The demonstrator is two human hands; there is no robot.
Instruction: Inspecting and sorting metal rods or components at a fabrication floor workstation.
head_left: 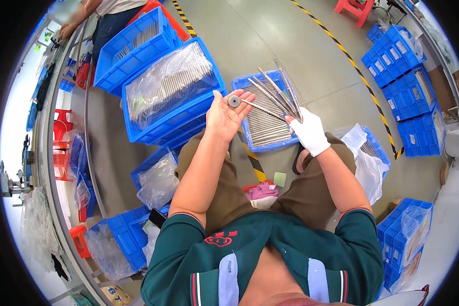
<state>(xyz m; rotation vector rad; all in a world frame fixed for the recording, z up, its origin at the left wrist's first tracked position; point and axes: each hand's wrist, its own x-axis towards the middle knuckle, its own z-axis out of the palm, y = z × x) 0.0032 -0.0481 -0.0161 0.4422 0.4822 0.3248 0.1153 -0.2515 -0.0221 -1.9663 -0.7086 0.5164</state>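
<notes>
Below, grey floor [316,66] spreads beyond the crated metal rods [264,124].

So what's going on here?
Seated person, palm-up left hand with a small metal disc on it. The gloved right hand grips a fanned bunch of rods; one points at the disc, contact unclear. More rods lie in the blue crate just beyond the hands. Someone else stands at upper left.
</notes>
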